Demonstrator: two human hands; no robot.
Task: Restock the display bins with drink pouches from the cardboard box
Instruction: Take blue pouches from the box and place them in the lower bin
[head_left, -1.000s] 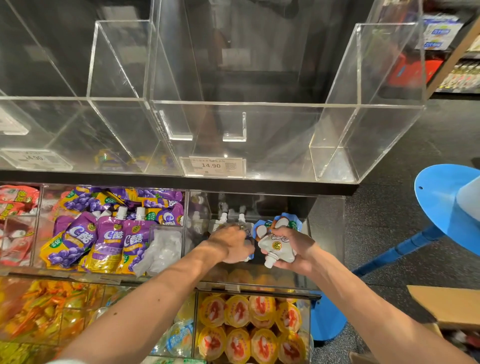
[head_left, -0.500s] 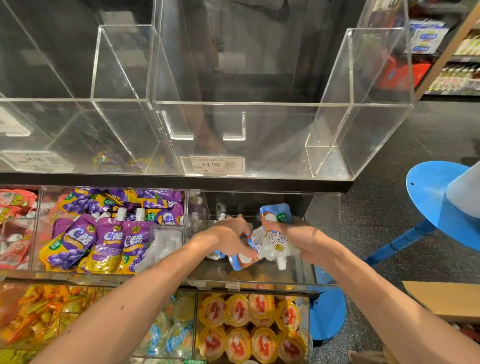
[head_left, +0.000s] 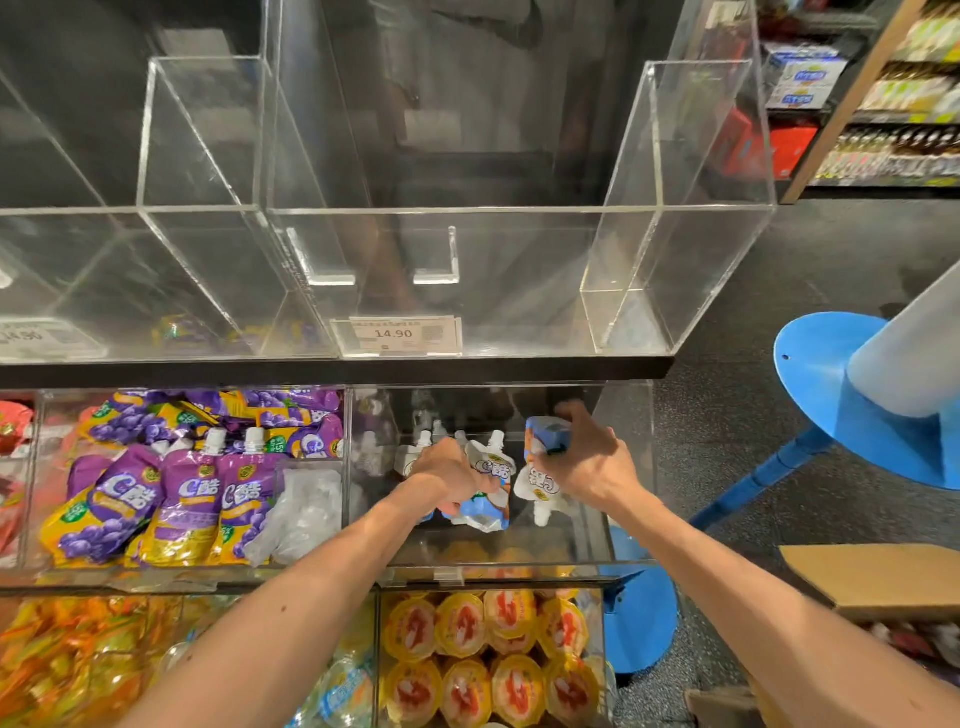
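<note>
1. Both hands work inside the clear bin (head_left: 621, 447) on the middle shelf, right-hand compartment.

2. The left hand (head_left: 451, 477) is curled round an upright pouch (head_left: 491, 470), white and blue, cap at 12 o'clock. The pouch lies at 3 o'clock of the hand, with its lower edge near the bin floor.

3. The right hand (head_left: 589, 467) grips an inverted pouch (head_left: 540, 483), cap at 6 o'clock and blue base at 12 o'clock. This pouch lies at 9 o'clock of the hand and is held clear of the floor.

4. The two pouches sit just beside each other, between the hands. Whether they touch cannot be told.

5. More white pouches (head_left: 415, 457) stand at the back of the bin, at 11 o'clock of the left hand.

6. The cardboard box (head_left: 878, 579) lies at 4 o'clock of the right hand, well apart from the bin.

7. Purple pouches (head_left: 192, 499) fill the compartment at 9 o'clock of the left hand. A price label (head_left: 395, 333) reading 14.90 sits at 12 o'clock, on the shelf above. Sealed cups (head_left: 467, 654) fill the bin at 6 o'clock.
</note>
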